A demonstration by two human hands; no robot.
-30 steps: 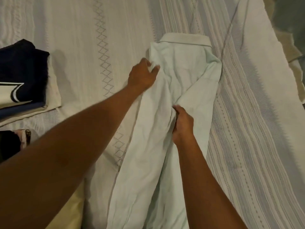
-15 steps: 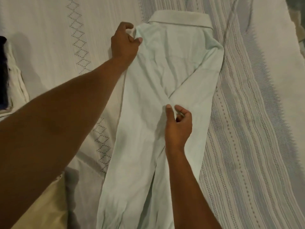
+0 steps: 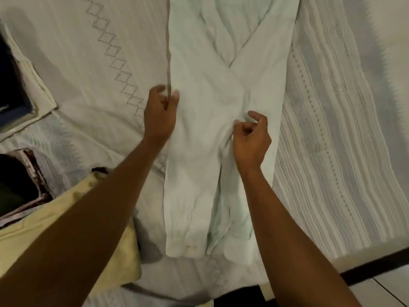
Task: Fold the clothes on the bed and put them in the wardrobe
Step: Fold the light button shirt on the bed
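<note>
**Inspector:** Where is the shirt?

**Assistant:** The shirt (image 3: pixel 205 107) lies flat on the bed (image 3: pixel 332 129), running lengthwise from the far side to the near edge. Both sleeves are folded inward, cross at mid-body and run down side by side. The cuffs (image 3: pixel 186 247) end just short of the near edge. The collar is out of frame.

**Inspector:** Left hand?

**Assistant:** The left hand (image 3: pixel 160 114) is at the shirt's left edge, about halfway along. Its grip is narrow: the thumb and fingers pinch that edge of the cloth.

**Inspector:** Right hand?

**Assistant:** The right hand (image 3: pixel 251 138) is over the middle of the shirt, just below where the sleeves cross. The fingers are curled and the thumb meets a crease in the cloth. I cannot tell whether the grip holds any cloth.

**Inspector:** Anything else on the bed?

**Assistant:** A yellow cloth (image 3: pixel 66 218) lies at the near-left corner, partly under the left forearm. A dark folded garment (image 3: pixel 11 85) sits at the left edge, well apart from the shirt.
</note>
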